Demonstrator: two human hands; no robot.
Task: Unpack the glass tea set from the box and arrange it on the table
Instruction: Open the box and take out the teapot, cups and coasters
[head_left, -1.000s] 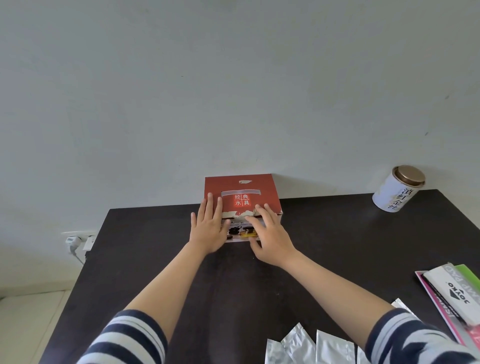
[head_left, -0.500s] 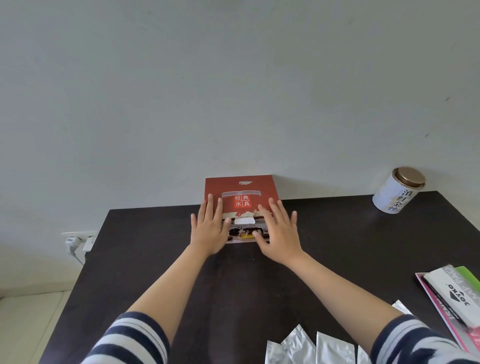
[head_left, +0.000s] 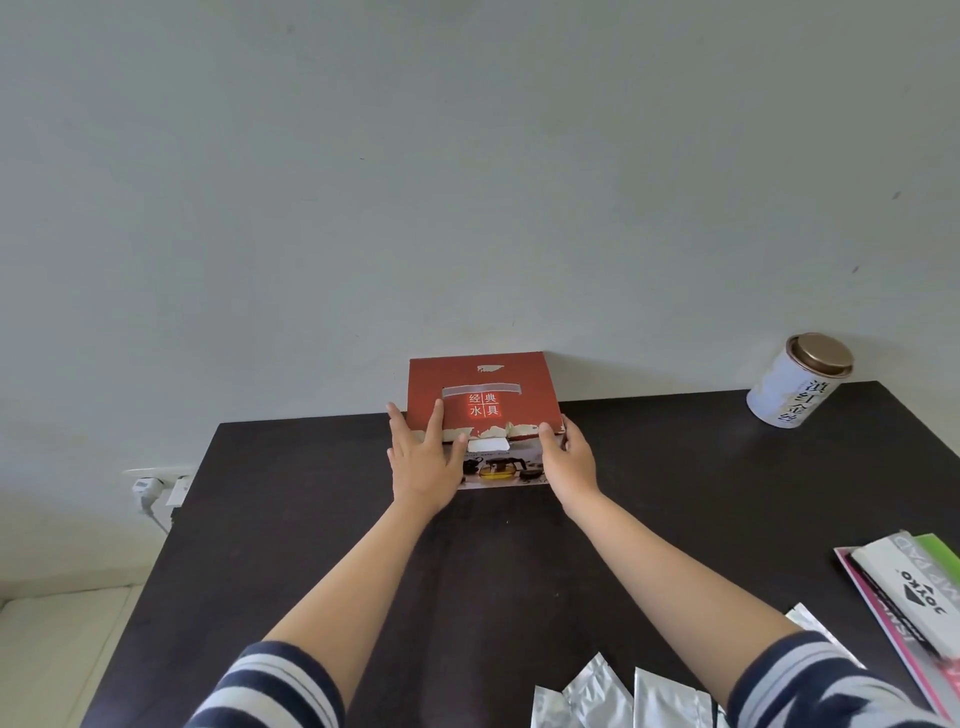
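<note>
A red tea set box (head_left: 498, 387) with white characters and a picture of a teapot on its front stands at the far edge of the dark table (head_left: 675, 493), against the wall. It is closed, so the glass pieces inside are hidden. My left hand (head_left: 421, 462) lies against the box's left front corner, fingers spread over the top and side. My right hand (head_left: 569, 460) grips the box's right front corner, thumb on the front face.
A white tea tin (head_left: 797, 382) with a bronze lid stands at the back right. Several silver foil packets (head_left: 618, 699) lie at the near edge. Flat printed packages (head_left: 914, 597) sit at the right edge. A wall socket with a plug (head_left: 156, 488) is left of the table.
My right hand slid from the middle of the box's front out to its right corner. My left hand shifted slightly to the left corner. The box stays in place.
</note>
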